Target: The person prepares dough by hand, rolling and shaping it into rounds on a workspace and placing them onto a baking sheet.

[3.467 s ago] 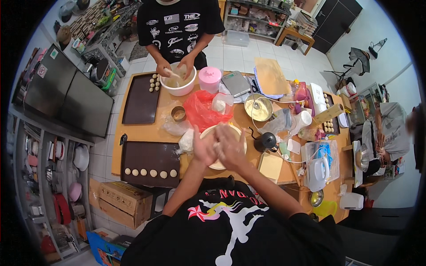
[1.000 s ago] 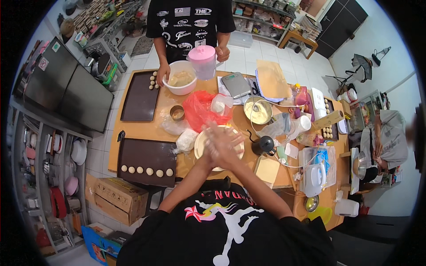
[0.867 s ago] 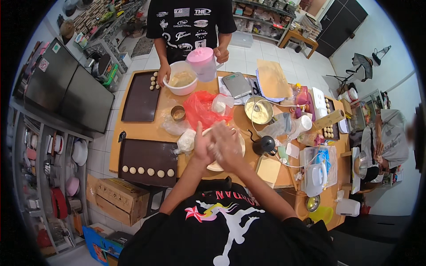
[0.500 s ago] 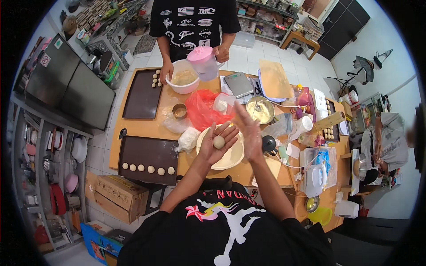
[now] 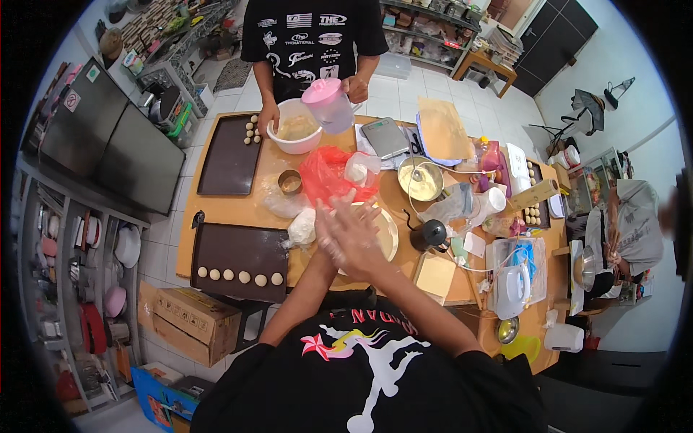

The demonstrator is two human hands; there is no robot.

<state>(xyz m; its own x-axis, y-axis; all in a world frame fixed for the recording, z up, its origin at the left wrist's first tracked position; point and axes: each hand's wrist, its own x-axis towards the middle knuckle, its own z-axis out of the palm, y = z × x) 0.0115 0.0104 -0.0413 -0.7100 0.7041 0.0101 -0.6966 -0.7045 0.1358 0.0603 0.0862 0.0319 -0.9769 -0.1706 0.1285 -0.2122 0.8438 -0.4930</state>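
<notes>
My right hand (image 5: 355, 242) lies flat over my left hand (image 5: 369, 212), palm toward palm, its fingers stretched out and slightly blurred. The round dough ball seen earlier on my left palm is now hidden between them. Beneath both hands is a cream bowl (image 5: 393, 242), largely covered by them. Next to it on the left sits a bag of white flour (image 5: 302, 228). Farther left, a dark baking tray (image 5: 238, 249) carries a row of dough balls (image 5: 244, 277) along its near edge.
Across the table a person's hand holds a pink-lidded jug (image 5: 331, 108) over a white tub (image 5: 294, 144). A red plastic bag (image 5: 325, 173), metal bowl of yellowish paste (image 5: 421, 180), scale (image 5: 385, 137) and black kettle (image 5: 431, 235) stand around. Another tray (image 5: 227, 159) is at far left.
My right hand has come down leftward from its raised place onto my left palm, covering the dough ball. The co-worker's jug has stayed over the tub.
</notes>
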